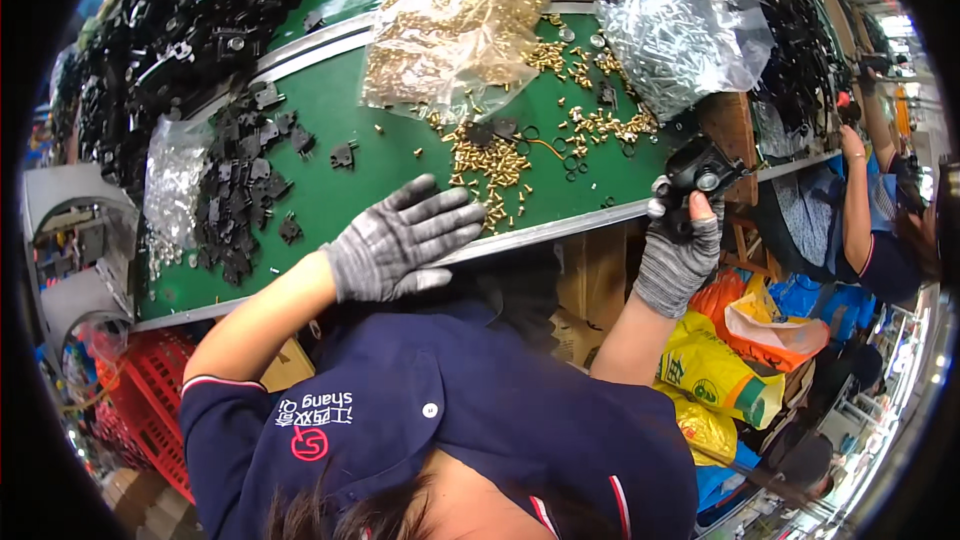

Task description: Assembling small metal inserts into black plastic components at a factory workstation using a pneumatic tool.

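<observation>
My left hand [400,242], in a striped grey glove, lies with its fingers stretched out flat near the bench's front edge and holds nothing. Just beyond its fingertips is a pile of small brass screws [490,165]. Off to the right, my right hand [682,252] wears a glove that leaves the thumb tip bare. It is closed around a black part with a round silver piece [706,172], raised at the bench edge. The fingers behind that part are mostly hidden.
On the green bench [330,210] lie small black plastic pieces [245,170], a bag of brass screws [440,30] and a bag of silver screws [685,35]. Black assemblies [200,30] are heaped at the far left. A red basket [150,405] stands below. Another person [885,230] works at far right.
</observation>
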A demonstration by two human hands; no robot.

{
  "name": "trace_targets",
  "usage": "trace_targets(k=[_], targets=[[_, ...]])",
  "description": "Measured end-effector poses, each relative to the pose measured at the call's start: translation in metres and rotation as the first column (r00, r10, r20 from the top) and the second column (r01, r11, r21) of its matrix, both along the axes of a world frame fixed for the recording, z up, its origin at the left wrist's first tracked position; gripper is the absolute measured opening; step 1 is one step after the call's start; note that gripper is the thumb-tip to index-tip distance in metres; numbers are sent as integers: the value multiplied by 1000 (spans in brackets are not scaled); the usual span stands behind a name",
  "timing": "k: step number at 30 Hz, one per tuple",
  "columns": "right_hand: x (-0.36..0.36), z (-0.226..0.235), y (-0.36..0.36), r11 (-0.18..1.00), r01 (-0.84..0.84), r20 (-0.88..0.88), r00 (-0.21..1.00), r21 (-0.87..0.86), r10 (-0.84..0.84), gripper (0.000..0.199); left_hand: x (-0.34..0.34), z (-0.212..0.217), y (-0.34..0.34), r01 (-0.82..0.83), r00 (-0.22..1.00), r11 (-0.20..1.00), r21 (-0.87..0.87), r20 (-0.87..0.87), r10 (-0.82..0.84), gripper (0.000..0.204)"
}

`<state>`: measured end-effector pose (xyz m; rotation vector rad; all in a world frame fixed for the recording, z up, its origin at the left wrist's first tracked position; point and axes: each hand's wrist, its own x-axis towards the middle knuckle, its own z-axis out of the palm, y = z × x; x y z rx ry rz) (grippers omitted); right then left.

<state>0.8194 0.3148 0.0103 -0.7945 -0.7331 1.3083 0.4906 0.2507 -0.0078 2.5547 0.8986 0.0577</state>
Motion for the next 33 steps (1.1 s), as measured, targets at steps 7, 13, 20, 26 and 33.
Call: trace_targets(k=[7, 13, 20, 26, 33], targets=[[-1, 5, -11, 996, 90, -10, 996, -21, -90, 39, 34, -12, 47, -26, 990, 987, 160, 139, 4, 55], [-79, 23, -22, 905, -384, 798, 596, 185, 90, 43, -11, 7, 14, -507, 741, 858, 80, 548, 387, 45], [-203, -1, -20, 713, -701, 998, 33, -20, 60, 50, -33, 8, -51, -795, 397, 592, -133, 624, 674, 42], [-147, 12, 31, 877, -480, 996, 87, 22, 23, 51, -25, 4, -47, -845, 435, 535, -15, 563, 703, 48], [-132, -20, 63, 897, -421, 965, -149, 136, -217, 41, -19, 0, -33, -729, 553, 684, 0, 589, 589, 49]])
